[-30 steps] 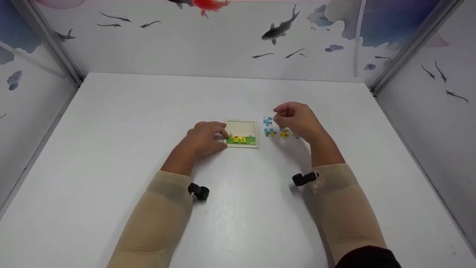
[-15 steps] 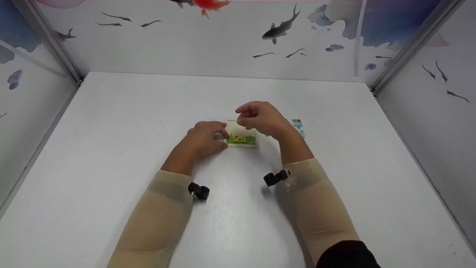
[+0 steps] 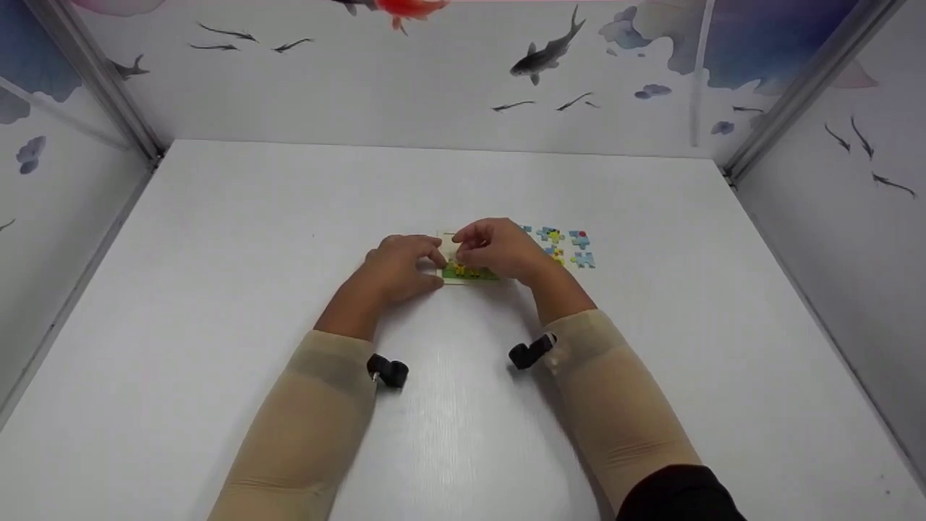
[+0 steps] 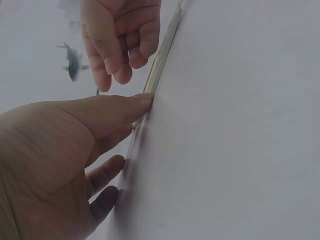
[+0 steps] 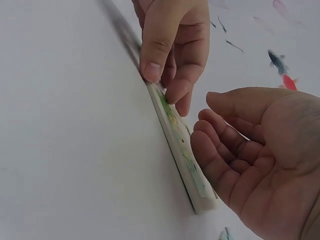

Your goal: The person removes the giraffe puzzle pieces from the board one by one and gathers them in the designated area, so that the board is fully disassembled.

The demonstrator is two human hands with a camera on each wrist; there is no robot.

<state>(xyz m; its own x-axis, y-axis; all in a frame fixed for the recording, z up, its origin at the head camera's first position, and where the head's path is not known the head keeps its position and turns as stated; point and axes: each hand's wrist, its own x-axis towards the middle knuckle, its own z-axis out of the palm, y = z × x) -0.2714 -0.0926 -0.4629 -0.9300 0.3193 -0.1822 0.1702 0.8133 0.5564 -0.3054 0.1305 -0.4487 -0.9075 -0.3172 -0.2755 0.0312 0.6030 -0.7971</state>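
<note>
A small wooden puzzle tray (image 3: 472, 284) lies flat on the white table, its lower strip filled with green and yellow picture. My left hand (image 3: 401, 269) holds the tray's left side. In the right wrist view that hand's thumb (image 5: 152, 71) lies on the near rim while fingers reach over the inside. Above the tray hovers my right hand (image 3: 499, 250), fingers curled with thumb near the index finger. No piece shows between its fingertips in either wrist view; anything pinched there is hidden. It covers much of the tray's upper right.
Several loose jigsaw pieces lie right of the tray, among them a blue piece with a red dot (image 3: 580, 239), a yellow and blue piece (image 3: 551, 234) and a pale blue piece (image 3: 583, 260). White walls with painted fish close off the table's back and sides.
My right hand has moved left from the loose pieces to over the tray, then lowered slightly toward the near side. My left hand has stayed at the tray's left side.
</note>
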